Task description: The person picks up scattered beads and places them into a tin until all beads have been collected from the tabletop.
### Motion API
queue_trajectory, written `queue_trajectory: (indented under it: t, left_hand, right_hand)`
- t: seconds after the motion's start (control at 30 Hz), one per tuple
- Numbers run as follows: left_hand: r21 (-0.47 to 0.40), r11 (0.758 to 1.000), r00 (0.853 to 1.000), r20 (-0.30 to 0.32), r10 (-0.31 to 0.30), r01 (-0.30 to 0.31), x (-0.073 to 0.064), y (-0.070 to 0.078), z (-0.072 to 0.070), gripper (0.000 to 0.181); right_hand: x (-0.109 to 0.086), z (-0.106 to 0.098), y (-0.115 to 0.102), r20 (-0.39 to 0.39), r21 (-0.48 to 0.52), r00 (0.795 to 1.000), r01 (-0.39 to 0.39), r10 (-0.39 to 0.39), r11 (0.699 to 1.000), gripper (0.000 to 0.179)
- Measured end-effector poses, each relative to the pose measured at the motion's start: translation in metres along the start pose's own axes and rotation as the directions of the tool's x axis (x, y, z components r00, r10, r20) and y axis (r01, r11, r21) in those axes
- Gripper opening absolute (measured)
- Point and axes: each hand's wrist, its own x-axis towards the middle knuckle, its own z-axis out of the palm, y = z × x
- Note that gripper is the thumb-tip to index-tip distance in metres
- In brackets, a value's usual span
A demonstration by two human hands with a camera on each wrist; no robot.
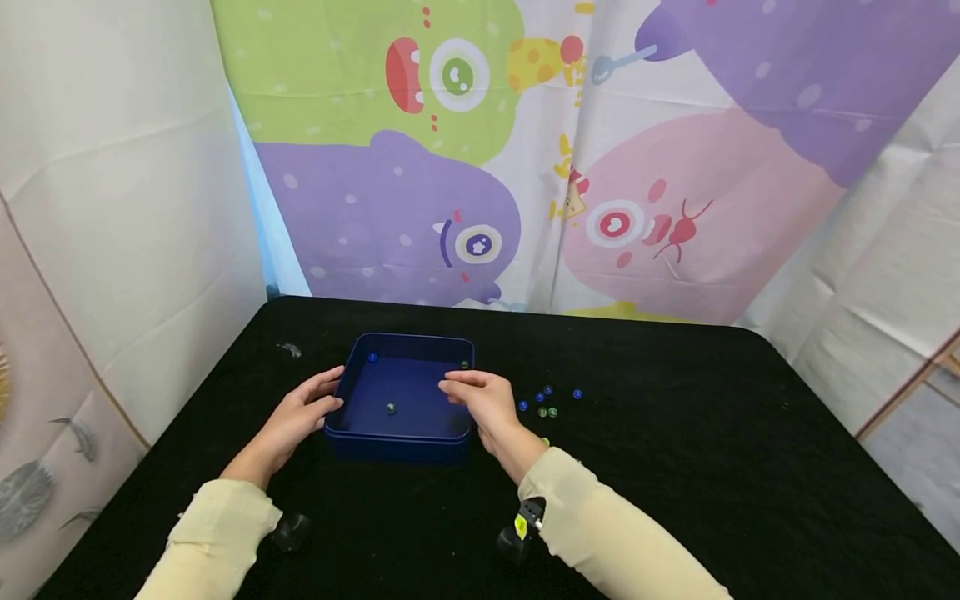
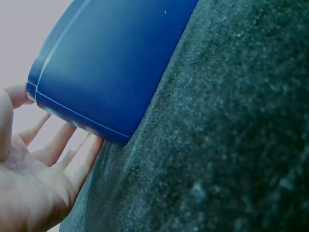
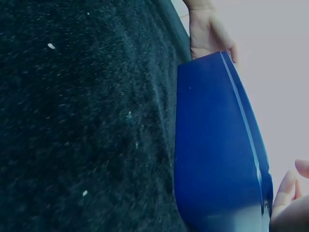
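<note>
A dark blue rectangular box [image 1: 397,435], open at the top, stands on the black tablecloth. In it lie a blue marble [image 1: 372,357] at the back left, a greenish marble [image 1: 391,408] near the front and another [image 1: 464,364] at the back right corner. My left hand [image 1: 303,412] touches the box's left side, fingers extended along the wall and thumb at the rim, as the left wrist view shows. My right hand [image 1: 487,410] hovers over the right rim, fingertips above the inside. No marble shows between its fingers.
Right of the box lie several loose marbles, blue [image 1: 577,394] and green [image 1: 552,412], with a yellowish one [image 1: 546,442] beside the right wrist. A patterned curtain [image 1: 480,208] hangs behind the table's far edge. A small feather-like mark [image 1: 289,350] shows at the back left.
</note>
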Motion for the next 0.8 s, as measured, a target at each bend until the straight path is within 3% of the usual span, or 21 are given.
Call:
queue_trajectory:
  t: [0.43, 0.8]
  left_hand:
    - [-0.004, 1.000, 1.000, 0.010, 0.015, -0.015, 0.000, -0.001, -0.001, 0.059]
    - [0.004, 1.000, 1.000, 0.010, -0.005, 0.005, 0.000, 0.001, 0.001, 0.060]
  right_hand:
    - [-0.005, -0.021, 0.001, -0.007, 0.062, 1.000, 0.008, -0.008, 0.998, 0.021]
    - [-0.011, -0.039, 0.010, -0.019, 0.108, 0.999, -0.033, 0.035, 0.994, 0.031]
